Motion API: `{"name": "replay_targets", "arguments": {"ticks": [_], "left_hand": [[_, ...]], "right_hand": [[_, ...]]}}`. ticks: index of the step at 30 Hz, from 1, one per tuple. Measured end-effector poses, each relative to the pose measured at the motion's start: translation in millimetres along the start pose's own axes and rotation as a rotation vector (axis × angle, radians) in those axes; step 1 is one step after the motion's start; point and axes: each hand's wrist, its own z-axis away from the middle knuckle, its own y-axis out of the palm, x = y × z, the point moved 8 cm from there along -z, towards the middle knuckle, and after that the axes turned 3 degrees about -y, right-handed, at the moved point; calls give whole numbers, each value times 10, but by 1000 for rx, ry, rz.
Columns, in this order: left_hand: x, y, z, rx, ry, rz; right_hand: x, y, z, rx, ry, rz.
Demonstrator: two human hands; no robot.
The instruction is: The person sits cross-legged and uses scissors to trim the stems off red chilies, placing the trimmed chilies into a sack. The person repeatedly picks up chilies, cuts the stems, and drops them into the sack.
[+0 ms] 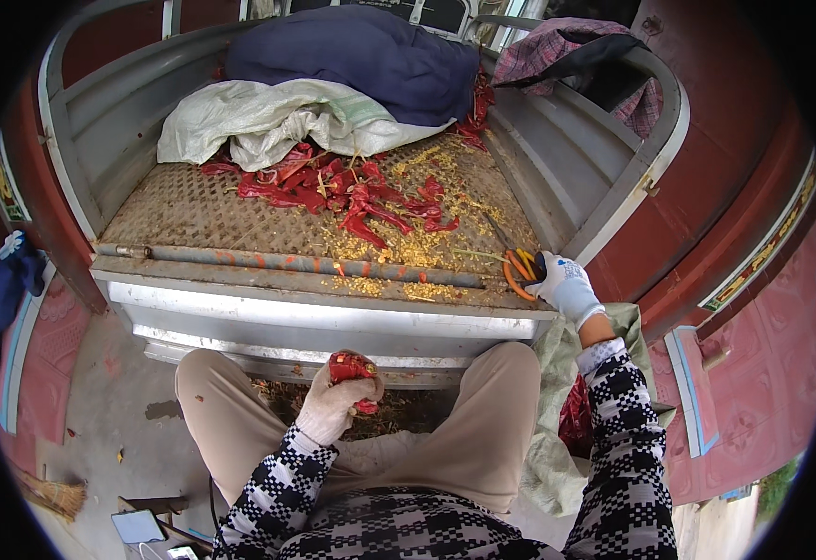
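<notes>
Gripping a small bundle of red peppers (350, 367), the gloved left hand (327, 403) sits near the lower middle of the frame, between the person's knees, its fingers curled firmly around them. Held upright and close to the body, the bundle probably stays compact and easy to see that way. The gloved right hand (569, 287), right of centre, has its fingers at the orange handles of a pair of scissors (520, 273); I cannot tell how tightly they close. The scissors lie at the near right corner of the metal cargo bed (179, 201), likely because that spot is within easy reach.

Loose red peppers (361, 191) are heaped at the upper middle, in front of a pale woven sack (226, 117) and a dark blue cloth (352, 56). Yellow seeds (371, 250) scatter between the heap and a metal bar (282, 266) along the near edge. Beside the right knee, a greenish sack (555, 373) gapes around more red peppers, perhaps placed there for convenience.
</notes>
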Motion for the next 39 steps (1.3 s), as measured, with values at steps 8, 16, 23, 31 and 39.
{"name": "replay_targets", "arguments": {"ticks": [8, 16, 23, 31, 39], "left_hand": [[-54, -122, 12, -81, 52, -11], [-45, -180, -7, -30, 13, 188], [-42, -204, -18, -55, 8, 201], [19, -336, -45, -109, 26, 204], [1, -258, -41, -62, 36, 244]], "right_hand": [[-223, 265, -112, 75, 101, -39], [10, 442, 684, 163, -148, -1327], [1304, 787, 1956, 865, -409, -1483], [1681, 879, 2391, 1294, -412, -1807], [1673, 1010, 2404, 1351, -339, -1898]]}}
